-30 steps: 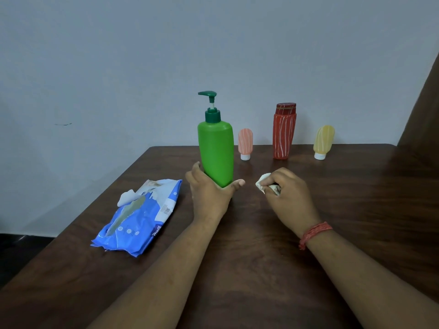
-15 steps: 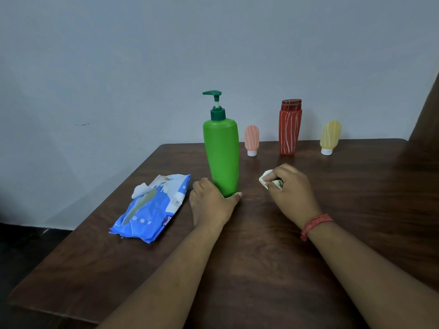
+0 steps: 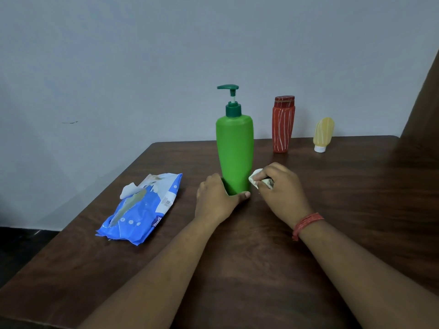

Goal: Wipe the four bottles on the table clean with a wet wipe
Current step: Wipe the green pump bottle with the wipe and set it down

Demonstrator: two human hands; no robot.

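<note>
Both hands busy: left hand grips green bottle base; right hand pinches wipe against it.

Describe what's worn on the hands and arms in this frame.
Both forearms are bare, with no sleeves in view. The left hand wears nothing: no glove, ring or watch. The right hand is also ungloved; a red thread band is wound around its wrist.

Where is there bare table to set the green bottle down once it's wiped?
Bare table lies to the right of the right hand, in front of the red bottle and yellow tube. Bare wood also runs between the wipes pack and the far edge. The middle is crowded: both hands flank the green bottle, left hand gripping its base.
</note>
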